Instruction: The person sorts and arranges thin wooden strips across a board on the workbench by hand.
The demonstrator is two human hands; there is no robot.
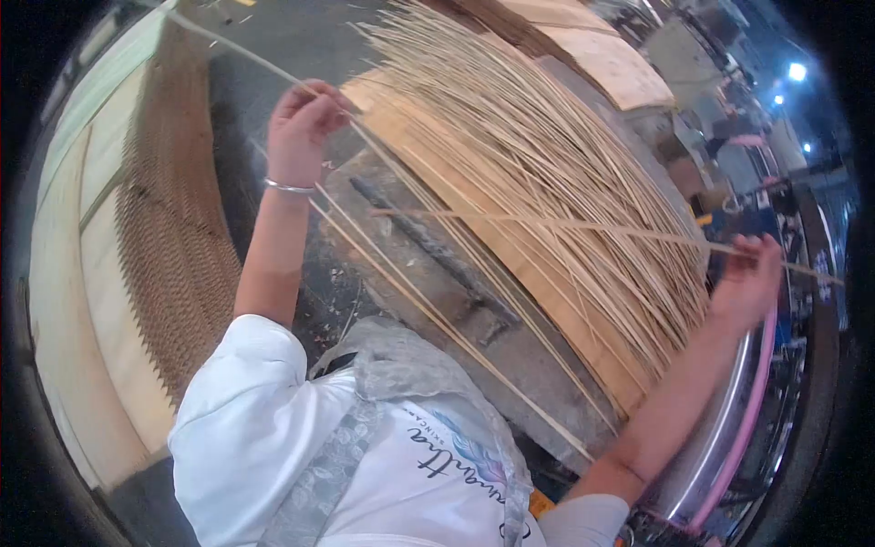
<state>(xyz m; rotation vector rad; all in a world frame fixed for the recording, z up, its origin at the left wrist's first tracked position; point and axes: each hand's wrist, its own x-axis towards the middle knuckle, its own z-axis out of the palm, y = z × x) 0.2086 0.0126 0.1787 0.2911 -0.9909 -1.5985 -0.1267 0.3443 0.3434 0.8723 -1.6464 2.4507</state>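
Note:
My left hand (308,118), with a silver bangle on the wrist, is raised at the upper left. Its fingers pinch a long thin wooden strip (241,55), which slants from the top left down over the bench. Far to the right, my right hand (749,273) is closed on another thin wooden strip (556,220). That one stretches leftward above the pile, its free end over the bench's middle. A large fanned pile of wooden strips (547,164) lies on a pale board (437,173) between my hands. Several loose strips (437,314) lie along the near side of the worn bench (401,264).
On the left stands a tall stack of wooden sheets (178,219) with jagged edges. More wooden sheets (602,59) lie beyond the pile. A clear and pink curved edge (743,419) and cluttered equipment are at the right. A grey apron (401,356) covers my front.

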